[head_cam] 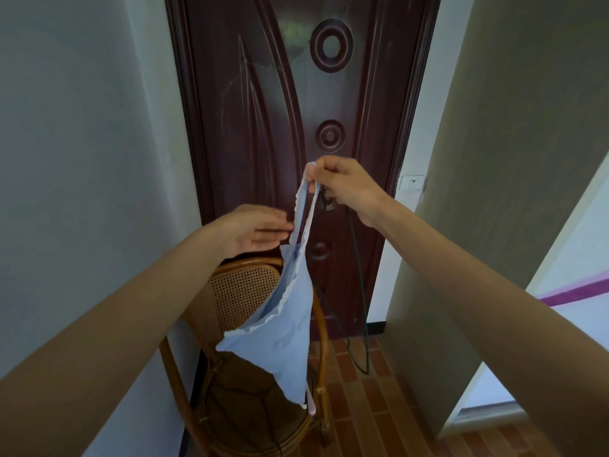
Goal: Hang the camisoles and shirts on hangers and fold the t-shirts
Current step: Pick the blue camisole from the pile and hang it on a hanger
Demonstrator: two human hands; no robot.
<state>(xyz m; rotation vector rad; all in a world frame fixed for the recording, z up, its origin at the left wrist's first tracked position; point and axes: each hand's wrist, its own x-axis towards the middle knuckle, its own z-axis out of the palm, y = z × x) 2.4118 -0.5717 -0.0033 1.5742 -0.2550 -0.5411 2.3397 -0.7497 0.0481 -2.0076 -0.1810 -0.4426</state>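
A light blue camisole (283, 334) with white frilled trim hangs in the air in front of a dark door. My right hand (346, 186) pinches the top of its strap loop and also seems to hold something dark beneath the fingers. A thin dark green cord (357, 275) hangs down from there. My left hand (257, 230) is just left of the strap with straight fingers, its fingertips at the strap's edge. A pale pink end of something (311, 407) pokes out below the camisole's lower tip.
A rattan chair (244, 291) with a woven cane back stands against the dark brown carved door (263, 110), right under the camisole. Grey wall at left, an open door panel (494, 159) at right. The floor (379, 407) is red-brown tile.
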